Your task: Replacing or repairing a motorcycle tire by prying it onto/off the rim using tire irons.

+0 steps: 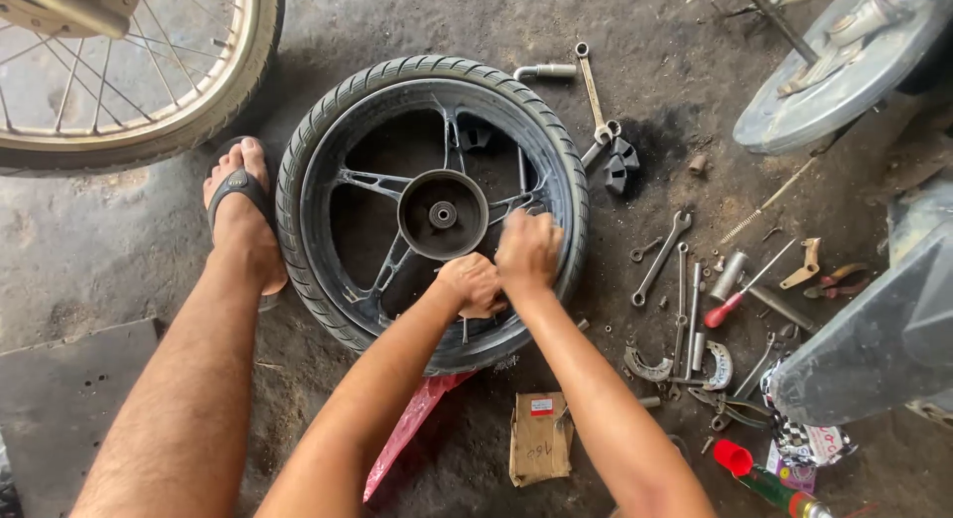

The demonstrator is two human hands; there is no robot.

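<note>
A black motorcycle wheel with its tyre [328,121] lies flat on the concrete floor, hub [442,215] in the middle. My left hand [473,284] is closed in a fist just below the hub, over the spokes. My right hand [528,250] is beside it, fingers curled down onto a spoke to the right of the hub. What the fingers hold is hidden by the hands themselves. My left foot in a black sandal [238,205] rests against the tyre's left side.
Spanners [660,257], a red-handled screwdriver [730,305], pliers and small parts lie scattered right of the wheel. A small cardboard box [540,439] and red plastic [407,429] sit near me. A spoked wheel [129,71] stands top left; motorcycle body panels [874,349] crowd the right.
</note>
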